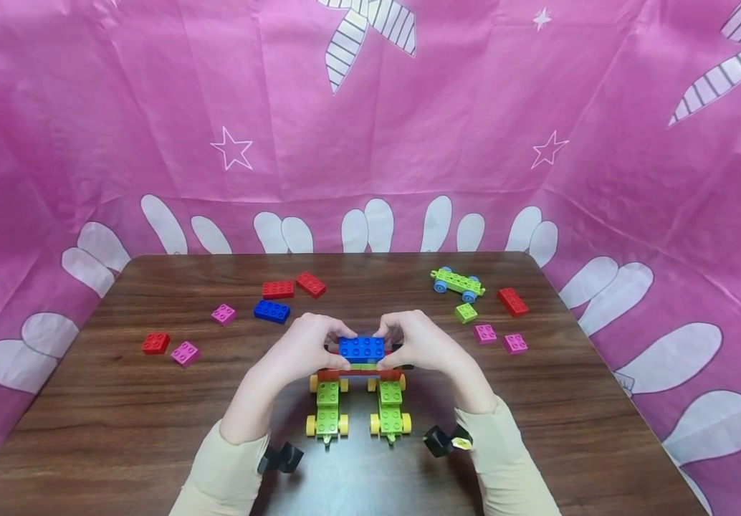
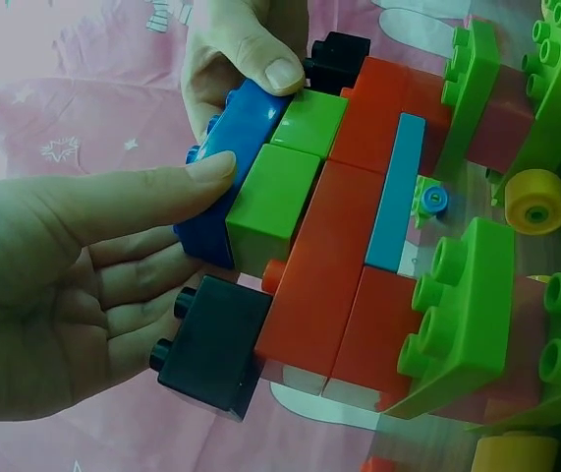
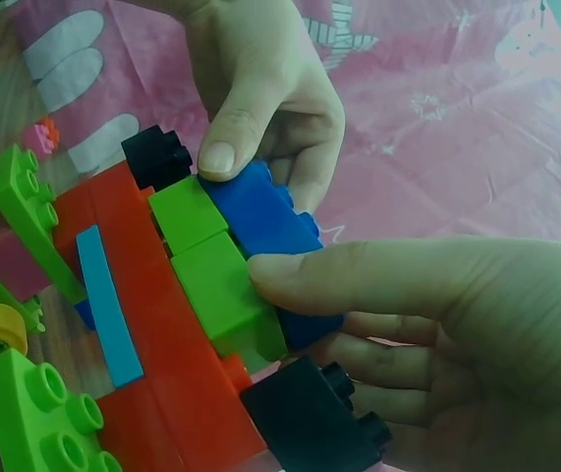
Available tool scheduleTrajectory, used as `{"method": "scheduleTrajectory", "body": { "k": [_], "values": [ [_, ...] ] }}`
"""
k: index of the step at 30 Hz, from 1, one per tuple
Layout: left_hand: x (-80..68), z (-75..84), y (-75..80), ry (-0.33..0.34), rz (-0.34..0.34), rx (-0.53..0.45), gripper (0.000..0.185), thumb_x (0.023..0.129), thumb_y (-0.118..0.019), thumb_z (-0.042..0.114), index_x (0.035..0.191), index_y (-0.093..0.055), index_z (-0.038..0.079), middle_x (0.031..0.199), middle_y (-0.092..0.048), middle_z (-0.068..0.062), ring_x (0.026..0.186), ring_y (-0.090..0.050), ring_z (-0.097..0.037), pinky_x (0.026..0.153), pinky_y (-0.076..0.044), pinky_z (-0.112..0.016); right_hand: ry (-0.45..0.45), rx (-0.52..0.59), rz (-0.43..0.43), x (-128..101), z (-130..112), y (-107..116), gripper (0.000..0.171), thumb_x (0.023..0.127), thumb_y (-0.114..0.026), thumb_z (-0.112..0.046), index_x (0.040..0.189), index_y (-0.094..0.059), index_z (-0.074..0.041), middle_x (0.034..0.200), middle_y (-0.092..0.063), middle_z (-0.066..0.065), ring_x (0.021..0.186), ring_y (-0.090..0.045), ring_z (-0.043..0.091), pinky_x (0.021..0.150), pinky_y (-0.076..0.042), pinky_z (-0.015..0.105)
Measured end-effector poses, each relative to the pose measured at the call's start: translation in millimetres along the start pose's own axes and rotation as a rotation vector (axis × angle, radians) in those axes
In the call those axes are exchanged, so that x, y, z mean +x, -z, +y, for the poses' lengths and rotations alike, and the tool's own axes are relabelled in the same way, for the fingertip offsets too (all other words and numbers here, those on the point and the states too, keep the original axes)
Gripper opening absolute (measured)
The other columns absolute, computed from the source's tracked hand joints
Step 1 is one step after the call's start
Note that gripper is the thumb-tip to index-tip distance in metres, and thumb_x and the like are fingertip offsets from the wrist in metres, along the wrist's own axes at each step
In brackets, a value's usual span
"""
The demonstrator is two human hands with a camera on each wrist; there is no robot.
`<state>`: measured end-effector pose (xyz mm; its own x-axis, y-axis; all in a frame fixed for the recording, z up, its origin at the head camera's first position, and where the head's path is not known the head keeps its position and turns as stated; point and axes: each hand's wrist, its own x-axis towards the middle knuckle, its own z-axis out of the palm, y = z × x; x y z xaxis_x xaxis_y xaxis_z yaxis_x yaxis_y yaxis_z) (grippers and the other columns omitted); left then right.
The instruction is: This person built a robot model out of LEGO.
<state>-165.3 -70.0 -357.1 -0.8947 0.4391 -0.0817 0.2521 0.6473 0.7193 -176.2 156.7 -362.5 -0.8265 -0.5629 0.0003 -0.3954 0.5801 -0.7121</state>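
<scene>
A blue eight-stud toy brick [image 1: 361, 349] lies across the top of a built brick model. My left hand [image 1: 309, 347] pinches its left end between thumb and fingers, and my right hand [image 1: 417, 344] pinches the right end. Beneath it sit two green bricks [image 2: 275, 202], touching its underside. Below those run long red bricks [image 2: 321, 261] with a light blue piece [image 2: 398, 192] on the side. A black brick [image 2: 216, 339] stands at either end of the red layer. Two green wheeled bases [image 1: 327, 416] with yellow wheels carry the model on the table.
Red bricks [image 1: 278, 289], a second blue brick [image 1: 271, 311] and pink bricks [image 1: 223, 314] lie at the left and back of the wooden table [image 1: 87, 401]. At the right are a green car base [image 1: 457, 281], a small green brick [image 1: 466, 312] and more red and pink bricks.
</scene>
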Motion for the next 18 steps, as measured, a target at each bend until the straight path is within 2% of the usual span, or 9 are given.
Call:
{"method": "scheduleTrajectory", "body": {
  "k": [6, 15, 18],
  "values": [
    [0.7, 0.4, -0.5, 0.013, 0.001, 0.002, 0.038, 0.075, -0.084, 0.013, 0.112, -0.074, 0.012, 0.104, -0.073, -0.003, 0.089, -0.066, -0.015, 0.078, -0.059, -0.034, -0.006, -0.015, 0.010, -0.3, -0.3, -0.3, 0.026, 0.073, -0.087, -0.014, 0.090, -0.068, -0.010, 0.089, -0.073, 0.002, 0.079, -0.065, 0.014, 0.072, -0.057, 0.026],
    [0.4, 1.6, 0.3, 0.022, -0.006, -0.016, 0.038, 0.076, -0.084, 0.011, 0.112, -0.074, 0.011, 0.106, -0.072, -0.004, 0.092, -0.066, -0.017, 0.079, -0.059, -0.035, -0.015, 0.002, 0.001, -0.4, -0.8, 0.2, 0.025, 0.073, -0.086, -0.013, 0.091, -0.069, -0.008, 0.086, -0.073, 0.003, 0.078, -0.065, 0.019, 0.067, -0.056, 0.023],
    [-0.6, 1.8, 1.3, 0.029, -0.011, -0.033, 0.038, 0.076, -0.083, 0.010, 0.113, -0.073, 0.011, 0.107, -0.072, -0.005, 0.092, -0.067, -0.018, 0.079, -0.060, -0.036, -0.015, -0.001, 0.001, 0.3, 0.3, -0.5, 0.026, 0.072, -0.087, -0.013, 0.091, -0.069, -0.008, 0.086, -0.073, 0.002, 0.077, -0.065, 0.015, 0.068, -0.056, 0.023]
  ]
}}
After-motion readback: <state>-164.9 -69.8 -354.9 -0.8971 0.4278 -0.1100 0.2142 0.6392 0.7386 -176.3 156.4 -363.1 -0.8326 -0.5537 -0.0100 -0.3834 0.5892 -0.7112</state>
